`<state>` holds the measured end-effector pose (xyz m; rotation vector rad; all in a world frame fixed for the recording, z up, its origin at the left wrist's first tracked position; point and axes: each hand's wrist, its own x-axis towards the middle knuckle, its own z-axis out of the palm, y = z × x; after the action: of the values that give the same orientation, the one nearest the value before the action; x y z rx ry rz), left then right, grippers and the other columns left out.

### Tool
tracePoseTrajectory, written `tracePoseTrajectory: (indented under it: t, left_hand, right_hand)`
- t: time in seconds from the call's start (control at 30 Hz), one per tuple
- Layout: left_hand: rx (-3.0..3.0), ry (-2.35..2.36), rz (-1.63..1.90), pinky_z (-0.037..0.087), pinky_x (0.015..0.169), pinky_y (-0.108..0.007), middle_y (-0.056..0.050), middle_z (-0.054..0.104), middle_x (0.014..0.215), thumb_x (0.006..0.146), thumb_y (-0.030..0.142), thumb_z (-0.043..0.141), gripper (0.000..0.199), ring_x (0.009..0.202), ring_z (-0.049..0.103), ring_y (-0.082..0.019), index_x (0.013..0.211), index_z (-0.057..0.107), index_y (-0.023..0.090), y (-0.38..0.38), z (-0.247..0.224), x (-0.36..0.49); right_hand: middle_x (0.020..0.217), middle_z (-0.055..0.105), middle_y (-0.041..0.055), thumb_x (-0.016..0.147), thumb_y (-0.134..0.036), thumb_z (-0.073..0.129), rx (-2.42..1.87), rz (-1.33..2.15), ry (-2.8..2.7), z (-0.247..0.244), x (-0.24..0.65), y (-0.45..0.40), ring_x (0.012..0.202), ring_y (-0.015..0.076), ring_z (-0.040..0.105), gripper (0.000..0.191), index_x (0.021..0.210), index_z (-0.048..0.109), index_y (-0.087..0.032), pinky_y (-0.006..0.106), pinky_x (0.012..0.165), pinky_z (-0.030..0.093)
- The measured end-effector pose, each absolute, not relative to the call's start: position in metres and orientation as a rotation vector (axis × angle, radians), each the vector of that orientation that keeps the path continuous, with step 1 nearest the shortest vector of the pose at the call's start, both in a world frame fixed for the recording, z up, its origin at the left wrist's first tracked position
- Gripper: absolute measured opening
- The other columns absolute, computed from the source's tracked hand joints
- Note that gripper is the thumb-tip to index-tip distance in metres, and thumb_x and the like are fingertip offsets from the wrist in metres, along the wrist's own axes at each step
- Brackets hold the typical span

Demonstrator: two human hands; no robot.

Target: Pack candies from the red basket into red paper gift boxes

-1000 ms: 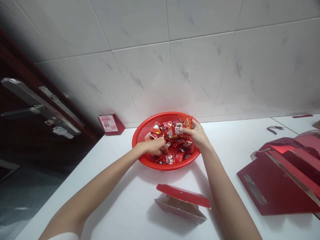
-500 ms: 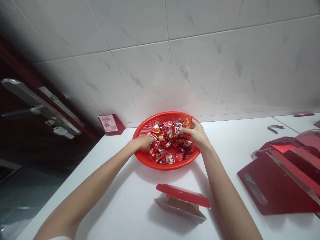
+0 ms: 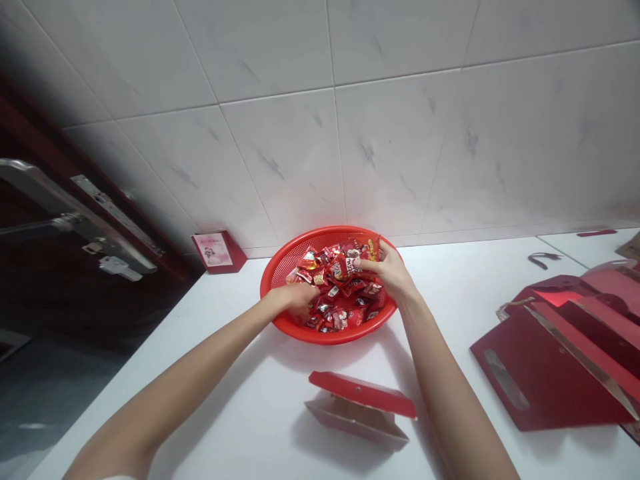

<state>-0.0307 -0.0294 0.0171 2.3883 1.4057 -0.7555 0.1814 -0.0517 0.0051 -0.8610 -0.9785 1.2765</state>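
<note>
1. Straight to the centre of the frame: red basket (image 3: 330, 339), round and perforated, set on the white table (image 3: 235, 393) just in front of the wall (image 3: 280, 160).
2. Inside it, a loose pile (image 3: 344, 320) of shiny red wrappers, some with white lettering, too small to read.
3. In from the lower right, along a bare forearm: right hand (image 3: 393, 268), over the basket's right side. Pinching several packets (image 3: 353, 259), thumb across the front, fingers behind and partly out of sight. Held at the upper right of the pile, red with white and yellow print.
4. From the lower left, the other bare forearm: left hand (image 3: 299, 298), over the near left rim and down among the wrappers. Fingers bent, tips buried; impossible to tell whether pinching anything or merely touching.
5. Below the basket, lower centre of the frame: box (image 3: 363, 397), red, flap raised, brown inside showing. Just left of the right forearm, well apart from both hands.
6. Out at the right edge: more boxes (image 3: 550, 373), dark red, crowded together, the front one with a clear window. Behind them, a dark curled strap (image 3: 545, 259).
7. Left of the basket, near the wall: small stand (image 3: 217, 252), red with a pink printed front.
8. Far left: dark door (image 3: 45, 267), with metal handle and keys (image 3: 119, 267).
</note>
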Motion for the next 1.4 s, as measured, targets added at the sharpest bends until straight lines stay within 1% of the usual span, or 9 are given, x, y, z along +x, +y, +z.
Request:
tracePoseTrajectory:
  t: [0.1,0.2,0.4,0.5,0.63,0.77,1.07,1.23,1.4]
  left_hand:
    - [2.373,1.369,-0.743,0.049,0.07,-0.029,-0.01,0.072,0.105,0.061,0.019,0.072,0.044,0.09,0.066,-0.027,0.105,0.065,0.02,-0.032,0.02,-0.031]
    - [2.398,1.36,-0.682,0.046,0.07,-0.03,-0.008,0.07,0.097,0.062,0.02,0.071,0.049,0.089,0.064,-0.027,0.11,0.063,0.02,-0.033,0.026,-0.035]
    - [2.334,1.313,-0.176,0.043,0.066,-0.028,-0.002,0.065,0.08,0.072,0.021,0.062,0.049,0.075,0.059,-0.02,0.121,0.062,0.018,-0.031,0.033,-0.053]
    - [2.188,1.272,0.205,0.047,0.069,-0.03,-0.004,0.069,0.092,0.076,0.03,0.064,0.042,0.076,0.061,-0.019,0.116,0.066,0.017,-0.032,0.035,-0.059]
    - [1.932,1.162,0.611,0.054,0.081,-0.035,-0.008,0.07,0.116,0.076,0.039,0.071,0.042,0.094,0.066,-0.022,0.112,0.069,0.018,-0.036,0.037,-0.054]
    - [1.657,1.102,0.895,0.053,0.09,-0.037,-0.008,0.072,0.116,0.068,0.036,0.082,0.052,0.099,0.067,-0.022,0.116,0.071,0.019,-0.036,0.039,-0.042]
    - [1.304,0.923,1.105,0.054,0.083,-0.032,-0.004,0.075,0.087,0.058,0.036,0.092,0.036,0.082,0.068,-0.018,0.084,0.078,0.016,-0.041,0.037,-0.031]
    - [1.139,0.876,1.165,0.054,0.075,-0.025,-0.002,0.071,0.083,0.059,0.03,0.092,0.033,0.075,0.065,-0.013,0.084,0.076,0.015,-0.052,0.037,-0.037]
    - [1.045,0.8,1.324,0.054,0.076,-0.025,0.0,0.069,0.079,0.064,0.028,0.089,0.029,0.074,0.064,-0.012,0.085,0.072,0.017,-0.056,0.049,-0.046]
  right_hand:
    - [0.091,0.076,0.0021,0.051,-0.021,0.086,-0.867,1.275,-0.982,0.004,0.182,-0.05,0.085,0.0234,0.071,0.048,0.095,0.067,-0.022,0.042,0.085,0.059]
    - [0.089,0.076,0.0019,0.05,-0.023,0.087,-0.864,1.284,-0.981,0.003,0.182,-0.049,0.083,0.0231,0.07,0.049,0.095,0.067,-0.021,0.041,0.082,0.059]
    - [0.093,0.076,0.0027,0.052,-0.025,0.087,-0.867,1.261,-0.999,0.002,0.182,-0.049,0.087,0.0236,0.071,0.049,0.096,0.067,-0.02,0.043,0.086,0.058]
    - [0.092,0.077,0.0032,0.052,-0.025,0.088,-0.853,1.279,-1.005,0.003,0.182,-0.05,0.086,0.0241,0.071,0.049,0.097,0.068,-0.02,0.043,0.083,0.059]
    - [0.095,0.078,0.0044,0.052,-0.024,0.089,-0.861,1.269,-1.025,0.003,0.181,-0.051,0.089,0.0253,0.072,0.051,0.098,0.069,-0.019,0.042,0.083,0.059]
    - [0.102,0.078,0.0055,0.056,-0.025,0.089,-0.83,1.276,-1.038,0.0,0.18,-0.051,0.094,0.0265,0.073,0.052,0.103,0.069,-0.02,0.044,0.087,0.059]
    - [0.096,0.078,0.0059,0.053,-0.032,0.092,-0.882,1.175,-0.992,0.003,0.18,-0.05,0.088,0.0252,0.073,0.054,0.1,0.069,-0.019,0.044,0.086,0.06]
    - [0.095,0.078,0.0058,0.053,-0.036,0.093,-0.893,1.165,-0.97,0.007,0.181,-0.052,0.085,0.0243,0.074,0.054,0.098,0.07,-0.019,0.042,0.082,0.062]
    - [0.091,0.077,0.0056,0.055,-0.037,0.094,-0.856,1.101,-0.898,0.015,0.187,-0.056,0.081,0.0242,0.074,0.052,0.097,0.07,-0.018,0.043,0.079,0.064]
